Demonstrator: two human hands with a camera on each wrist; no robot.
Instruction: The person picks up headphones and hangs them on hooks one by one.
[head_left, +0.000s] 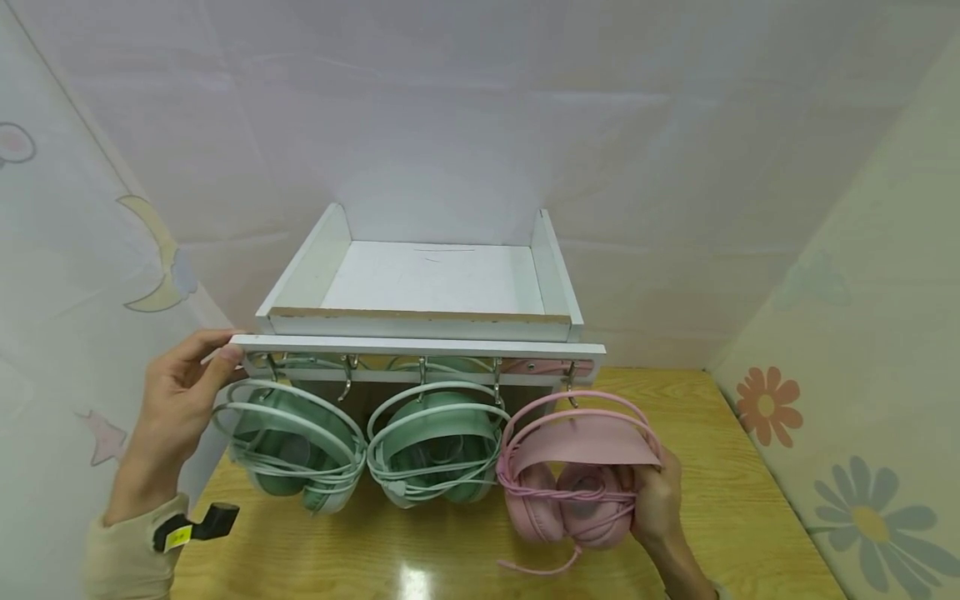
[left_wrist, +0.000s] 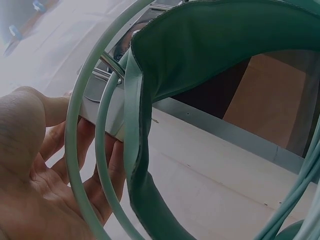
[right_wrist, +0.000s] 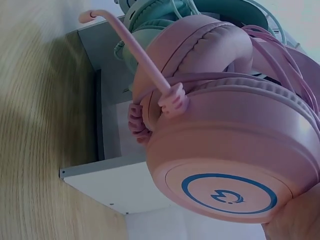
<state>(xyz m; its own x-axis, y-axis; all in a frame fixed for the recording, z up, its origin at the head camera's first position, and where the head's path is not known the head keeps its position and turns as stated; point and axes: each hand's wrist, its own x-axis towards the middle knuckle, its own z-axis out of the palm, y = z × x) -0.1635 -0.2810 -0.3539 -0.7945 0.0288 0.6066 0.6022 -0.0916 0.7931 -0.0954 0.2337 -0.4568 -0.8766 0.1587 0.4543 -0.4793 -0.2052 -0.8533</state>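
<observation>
My left hand (head_left: 178,390) pinches the left end of a white hook rail (head_left: 420,343), thumb in front and fingers behind. In my right hand (head_left: 662,500) is a pink headset (head_left: 585,442), gripped by its right side. Its headband is at the rightmost hook (head_left: 572,385); whether its weight rests there I cannot tell. The pink cable is wound around the ear cups, and a short microphone boom (right_wrist: 145,57) sticks out. Two green headsets hang from the rail: a left one (head_left: 296,446) near my left hand and a middle one (head_left: 438,446).
Behind the rail stands a white wooden shelf unit (head_left: 427,327) with a shallow open top. Beneath is a wood-grain table (head_left: 705,500). Patterned fabric walls (head_left: 870,350) enclose the sides and back. Bare hooks (head_left: 347,383) show between the headsets.
</observation>
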